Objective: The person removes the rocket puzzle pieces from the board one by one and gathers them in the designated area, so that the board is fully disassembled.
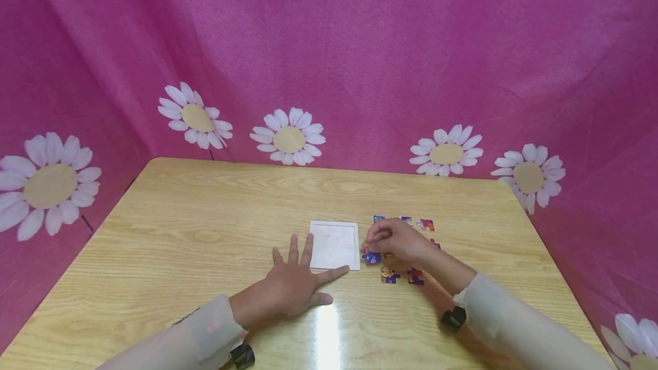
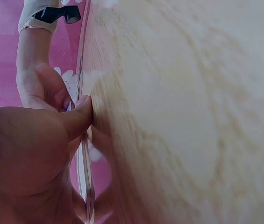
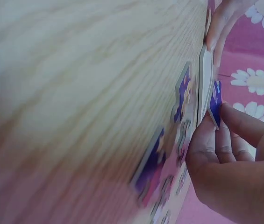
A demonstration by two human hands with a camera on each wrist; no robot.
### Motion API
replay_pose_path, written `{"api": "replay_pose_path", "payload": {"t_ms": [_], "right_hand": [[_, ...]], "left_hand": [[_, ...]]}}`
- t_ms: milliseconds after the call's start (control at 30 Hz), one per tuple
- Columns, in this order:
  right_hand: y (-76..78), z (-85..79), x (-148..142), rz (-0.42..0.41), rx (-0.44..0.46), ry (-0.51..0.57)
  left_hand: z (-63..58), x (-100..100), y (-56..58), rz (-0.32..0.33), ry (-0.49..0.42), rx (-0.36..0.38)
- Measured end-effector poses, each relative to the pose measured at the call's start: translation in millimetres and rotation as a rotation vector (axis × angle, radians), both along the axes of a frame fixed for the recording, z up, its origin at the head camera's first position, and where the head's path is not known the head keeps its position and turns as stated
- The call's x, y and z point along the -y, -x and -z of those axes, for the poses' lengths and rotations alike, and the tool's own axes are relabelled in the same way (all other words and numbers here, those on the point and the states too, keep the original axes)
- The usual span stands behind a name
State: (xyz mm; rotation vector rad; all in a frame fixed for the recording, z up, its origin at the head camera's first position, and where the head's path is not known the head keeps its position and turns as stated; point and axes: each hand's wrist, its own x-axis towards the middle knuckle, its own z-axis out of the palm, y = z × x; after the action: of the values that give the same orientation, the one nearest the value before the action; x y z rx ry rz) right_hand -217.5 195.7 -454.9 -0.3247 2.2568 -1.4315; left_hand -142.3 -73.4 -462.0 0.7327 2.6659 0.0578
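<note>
My right hand (image 1: 403, 240) pinches a purple jigsaw puzzle piece (image 3: 215, 105) between thumb and fingers, just right of a square white puzzle tray (image 1: 334, 247). In the right wrist view the piece is tilted on edge, close by the tray's side. My left hand (image 1: 293, 287) lies with fingers spread, its fingertips at the left and lower edges of the tray. The tray's recessed middle is bare. Under and around the right hand lie several loose puzzle pieces (image 1: 389, 276), partly hidden by that hand and forearm.
The wooden table (image 1: 216, 216) reaches back to a pink curtain (image 1: 329, 44) printed with white daisies. Other loose pieces (image 1: 426, 225) lie behind the right hand. A dark wrist camera (image 1: 454, 318) is strapped at the right cuff, another (image 1: 243, 355) at the left.
</note>
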Motion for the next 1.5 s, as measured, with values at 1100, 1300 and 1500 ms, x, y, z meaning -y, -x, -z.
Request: {"api": "replay_pose_path", "payload": {"t_ms": [1100, 1300, 1500], "right_hand": [[-30.9, -0.7, -90.2, 0.106, 0.021, -0.034], [-35.1, -0.2, -100.6, 0.127, 0.03, -0.046], [-39.9, 1.0, -110.4, 0.114, 0.033, -0.031]], "left_hand": [[-0.6, 0.3, -0.5, -0.014, -0.021, 0.008], [-1.1, 0.4, -0.6, -0.014, -0.025, 0.007], [0.4, 1.0, -0.1, -0.012, -0.033, 0.007]]}}
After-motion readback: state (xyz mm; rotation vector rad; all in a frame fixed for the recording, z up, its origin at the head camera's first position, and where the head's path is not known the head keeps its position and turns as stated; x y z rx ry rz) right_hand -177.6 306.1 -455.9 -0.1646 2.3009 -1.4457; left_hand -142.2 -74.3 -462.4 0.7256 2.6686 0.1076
